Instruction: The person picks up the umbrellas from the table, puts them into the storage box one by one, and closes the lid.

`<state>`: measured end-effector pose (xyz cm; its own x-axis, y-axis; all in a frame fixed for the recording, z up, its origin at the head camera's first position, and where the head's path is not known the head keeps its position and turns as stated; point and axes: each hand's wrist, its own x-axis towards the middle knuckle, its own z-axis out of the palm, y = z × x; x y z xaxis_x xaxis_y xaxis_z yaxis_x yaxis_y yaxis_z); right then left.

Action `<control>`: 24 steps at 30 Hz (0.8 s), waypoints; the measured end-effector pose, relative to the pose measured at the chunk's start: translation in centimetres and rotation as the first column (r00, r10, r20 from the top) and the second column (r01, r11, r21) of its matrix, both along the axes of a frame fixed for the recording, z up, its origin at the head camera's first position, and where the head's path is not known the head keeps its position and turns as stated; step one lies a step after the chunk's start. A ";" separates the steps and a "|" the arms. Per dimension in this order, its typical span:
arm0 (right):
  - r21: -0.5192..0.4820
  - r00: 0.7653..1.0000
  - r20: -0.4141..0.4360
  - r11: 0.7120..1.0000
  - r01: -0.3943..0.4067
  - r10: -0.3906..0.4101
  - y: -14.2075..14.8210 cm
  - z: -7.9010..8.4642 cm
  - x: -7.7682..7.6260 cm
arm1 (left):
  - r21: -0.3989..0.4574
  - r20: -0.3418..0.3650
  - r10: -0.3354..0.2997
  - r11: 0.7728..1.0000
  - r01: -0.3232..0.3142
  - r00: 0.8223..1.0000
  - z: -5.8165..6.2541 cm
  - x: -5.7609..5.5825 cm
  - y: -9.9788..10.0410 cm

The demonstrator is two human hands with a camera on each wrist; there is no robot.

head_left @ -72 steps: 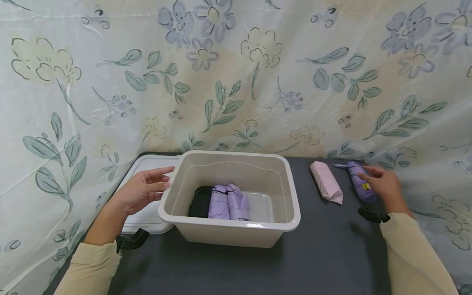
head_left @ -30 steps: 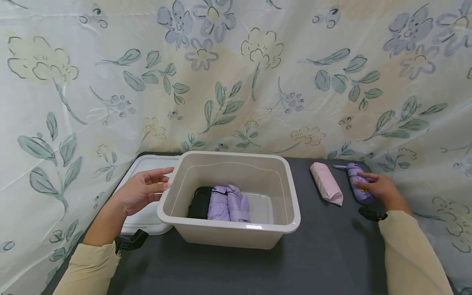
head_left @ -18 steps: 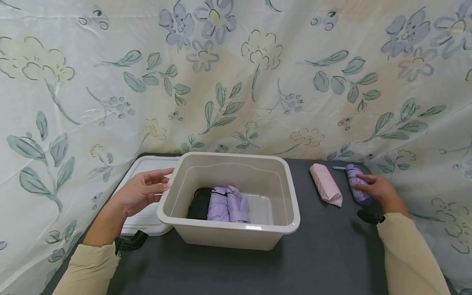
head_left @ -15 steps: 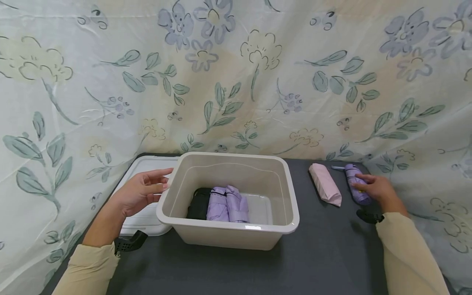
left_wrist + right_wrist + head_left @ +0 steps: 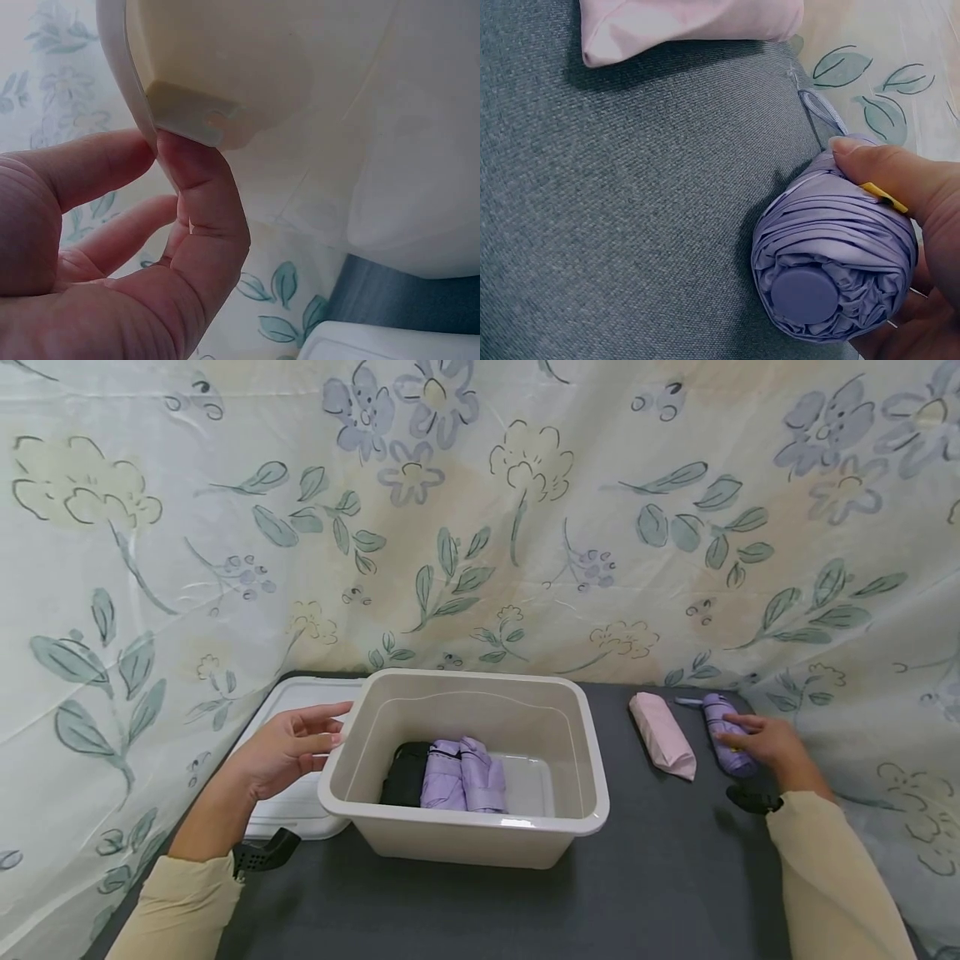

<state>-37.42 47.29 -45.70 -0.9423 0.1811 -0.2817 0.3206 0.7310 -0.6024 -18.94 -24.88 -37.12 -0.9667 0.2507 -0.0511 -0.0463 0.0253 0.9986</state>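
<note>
A beige plastic storage bin (image 5: 465, 843) stands mid-table, its mouth up. My left hand (image 5: 295, 745) pinches the bin's left rim; in the left wrist view a fingertip (image 5: 187, 154) lies under the lip. At the back right, my right hand (image 5: 768, 747) grips a folded purple umbrella (image 5: 832, 232) lying on the table. The thumb rests on its top near a yellow tag (image 5: 883, 197), and fingers curl round the far side. The umbrella's round end cap (image 5: 805, 295) and wrist loop (image 5: 821, 111) show in the right wrist view.
Two rolled lilac bundles (image 5: 463, 777) and a black one (image 5: 406, 775) lie in the bin's left half. A pink pouch-like bundle (image 5: 663, 735) lies between bin and umbrella. Behind the left hand is a white lid (image 5: 300, 810). A floral curtain (image 5: 480, 527) borders the dark table (image 5: 652, 877).
Over the earlier frames my right hand has closed further over the purple umbrella, which has turned and shifted slightly left. The left hand and bin have stayed nearly still.
</note>
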 end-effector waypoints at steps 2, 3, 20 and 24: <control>-0.010 1.000 0.006 1.000 0.005 -0.005 0.1 -0.1 0.0 | -0.004 0.001 0.000 1.000 0.000 1.000 0.0 0.0 0.0; -0.011 1.000 0.008 1.000 0.007 -0.007 0.0 -0.1 0.0 | -0.004 0.001 -0.001 1.000 0.001 1.000 0.1 0.0 0.0; 0.075 0.997 0.009 0.995 -0.072 0.072 -0.8 1.1 0.3 | -0.021 0.010 0.005 1.000 -0.005 1.000 0.2 -0.4 -0.1; 0.102 0.997 0.003 0.992 -0.078 0.078 -1.1 1.2 0.5 | -0.021 0.009 -0.002 1.000 0.002 1.000 0.2 -0.3 -0.2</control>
